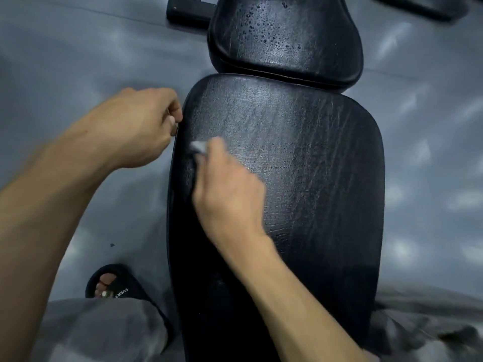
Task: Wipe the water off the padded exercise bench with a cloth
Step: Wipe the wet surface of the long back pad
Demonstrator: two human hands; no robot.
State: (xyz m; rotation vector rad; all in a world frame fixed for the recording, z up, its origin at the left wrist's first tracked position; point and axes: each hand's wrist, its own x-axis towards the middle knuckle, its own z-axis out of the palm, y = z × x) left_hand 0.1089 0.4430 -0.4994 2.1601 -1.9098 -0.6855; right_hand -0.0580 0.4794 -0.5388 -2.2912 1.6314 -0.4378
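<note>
Head view, looking down a long black padded bench (300, 178), big back pad near, smaller seat pad (285, 40) beyond and beaded with droplets. Right hand (230, 194) curled on a small pale cloth (198, 147), pressed to the big pad's left side. Left hand (136, 126) fingers curled at the pad's left edge, hard to tell if actually gripping. Cloth looks light and floppy, best bunched under the fingers. Vinyl probably slick when wet. Slipper (117, 282) on grey floor.
</note>
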